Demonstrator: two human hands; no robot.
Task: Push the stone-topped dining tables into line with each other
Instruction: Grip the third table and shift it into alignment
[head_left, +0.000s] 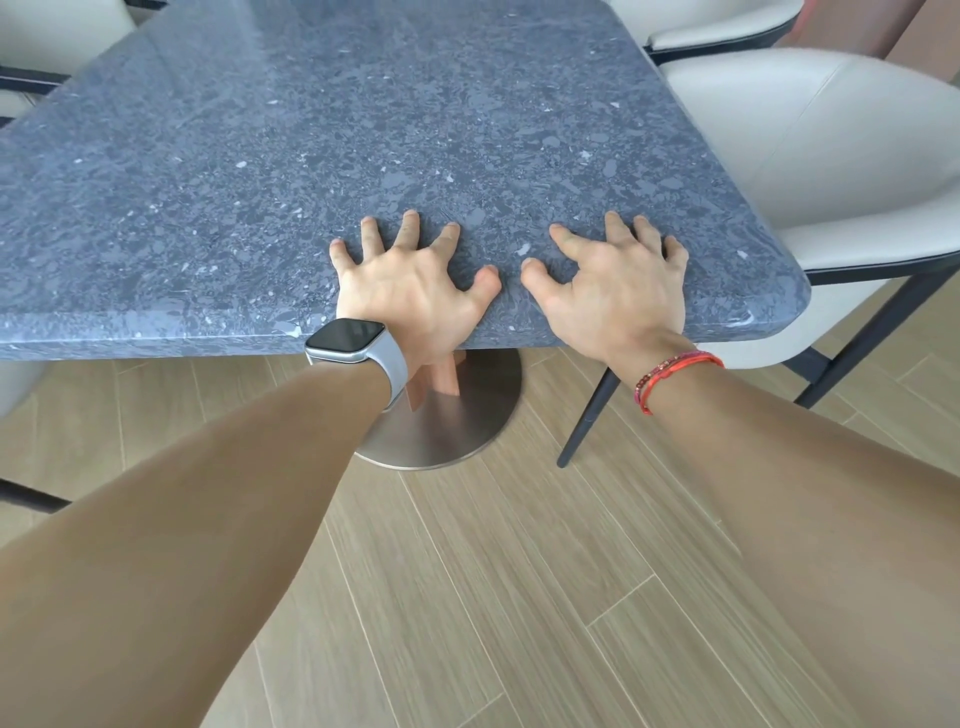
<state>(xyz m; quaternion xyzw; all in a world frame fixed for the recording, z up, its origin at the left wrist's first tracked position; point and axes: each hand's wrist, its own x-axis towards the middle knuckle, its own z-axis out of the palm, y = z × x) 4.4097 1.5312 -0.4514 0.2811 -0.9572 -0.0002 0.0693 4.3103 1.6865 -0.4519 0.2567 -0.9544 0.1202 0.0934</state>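
Stone-topped table (363, 130) runs skewed leftward; both hands (415, 291) splayed on top.

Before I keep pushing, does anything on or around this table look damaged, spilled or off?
Nothing stands out. The stone top is bare and looks unchipped along its near edge, both the left hand and right hand lie spread on it, and the round metal base sits flat on the floor.

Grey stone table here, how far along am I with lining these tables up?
Done: nothing can be confirmed, since only one speckled grey stone tabletop is in view. In hand: your left hand and right hand are spread flat on its near edge, placed to push. Left: moving it into line; the other table isn't visible. A cream padded chair sits close beside the right edge.
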